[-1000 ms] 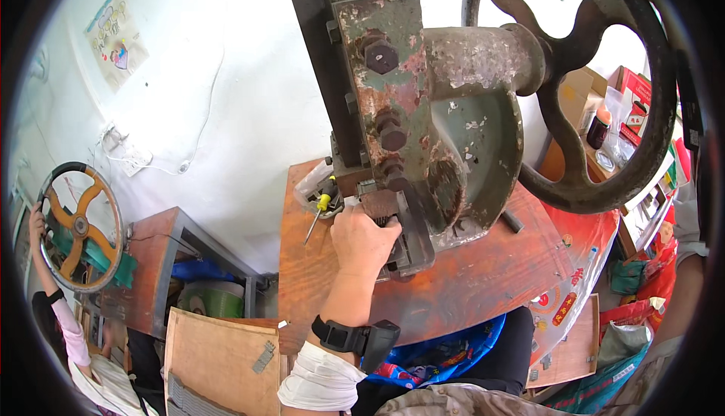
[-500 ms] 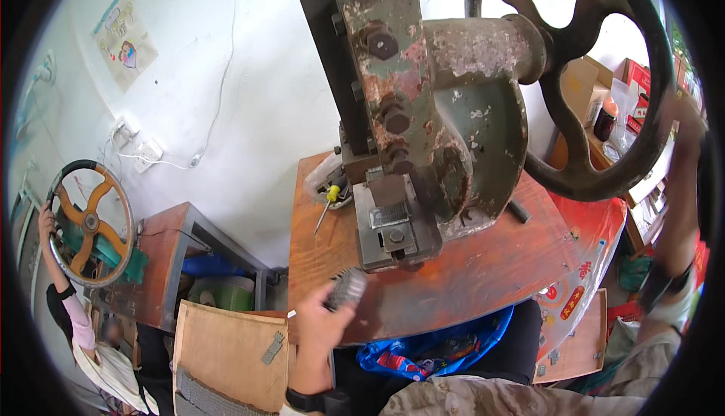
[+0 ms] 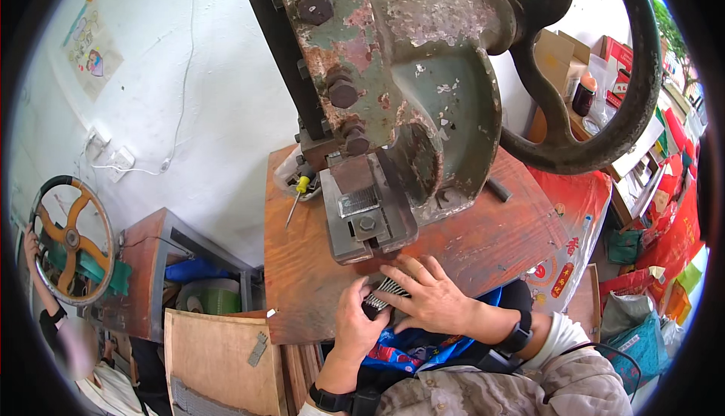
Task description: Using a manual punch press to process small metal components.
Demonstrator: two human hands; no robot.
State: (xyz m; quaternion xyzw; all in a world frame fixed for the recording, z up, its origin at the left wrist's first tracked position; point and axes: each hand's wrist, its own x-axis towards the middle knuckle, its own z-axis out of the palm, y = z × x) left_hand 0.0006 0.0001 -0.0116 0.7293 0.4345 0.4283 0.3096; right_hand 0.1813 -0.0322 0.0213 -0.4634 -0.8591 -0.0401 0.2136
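Observation:
My left hand (image 3: 356, 327) grips a small stack of thin, toothed metal strips (image 3: 390, 292) at the front edge of the wooden table. My right hand (image 3: 436, 301) is at the same stack, its fingers curled over the right side, and hides part of it. Just beyond my hands stands an old green hand press (image 3: 445, 106) with peeling paint. On its steel die block (image 3: 340, 244) lies a ribbed metal piece (image 3: 358, 201), behind a bolt. The press's large handwheel (image 3: 642, 76) is at the upper right, with no hand on it.
A yellow screwdriver (image 3: 302, 185) leans on a clear container left of the press. A blue bag (image 3: 411, 352) lies below my hands. At lower left is a wooden tray (image 3: 219, 340) with metal strips. Another person holds a wheel (image 3: 72, 238) at far left. Bags lie at right.
My right hand has come down from the handwheel to the stack. My left hand has moved right with the stack. The view has shifted, and the press sits farther left.

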